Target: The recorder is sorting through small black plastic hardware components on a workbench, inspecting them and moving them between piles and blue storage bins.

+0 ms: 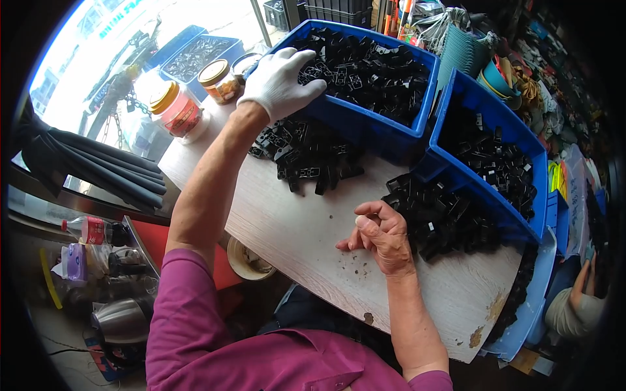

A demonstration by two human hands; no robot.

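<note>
Clearly, in the head view, the left hand [277, 78], in white knit glove fabric, is spread over the far-left rim of a smooth blue plastic bin [385, 138], thumb and forefinger parted, nothing visible between them. Small, angular black plastic parts [372, 72] fill that bin. The bare right hand [385, 238] curls loosely above the pale wood-grain tabletop [287, 215], chipped at its near-right corner; whether it pinches anything cannot be told. Further black parts lie in a left heap [306, 153], a right heap [450, 218] and a second blue bin at right. Far left, an orange-lidded jar [179, 114] bears a reddish printed label.
</note>
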